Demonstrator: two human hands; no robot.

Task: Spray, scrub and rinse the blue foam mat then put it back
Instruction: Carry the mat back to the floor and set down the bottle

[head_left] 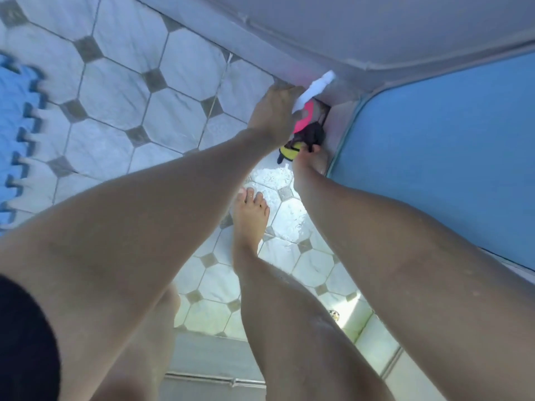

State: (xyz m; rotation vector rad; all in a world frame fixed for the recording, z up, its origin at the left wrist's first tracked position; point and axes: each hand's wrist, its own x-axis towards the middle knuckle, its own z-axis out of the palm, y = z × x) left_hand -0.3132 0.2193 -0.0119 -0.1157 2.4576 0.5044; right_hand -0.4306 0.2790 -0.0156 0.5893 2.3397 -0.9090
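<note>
The blue foam mat (17,134), with jigsaw-toothed edges, lies on the tiled floor at the far left, blurred and partly out of view. Both arms reach down to the corner where the wall meets the floor. My left hand (275,114) is closed around a brush with a white handle (315,88) and a pink head (304,120). Just below it, my right hand (309,163) grips a black and yellow spray nozzle (289,153) against the corner. Neither hand is near the mat.
The floor of white octagonal tiles (115,96) is wet and shiny near my bare foot (249,218). A large blue panel (434,169) fills the right side. A pale wall (376,30) runs along the top. A small floor drain (334,314) sits lower right.
</note>
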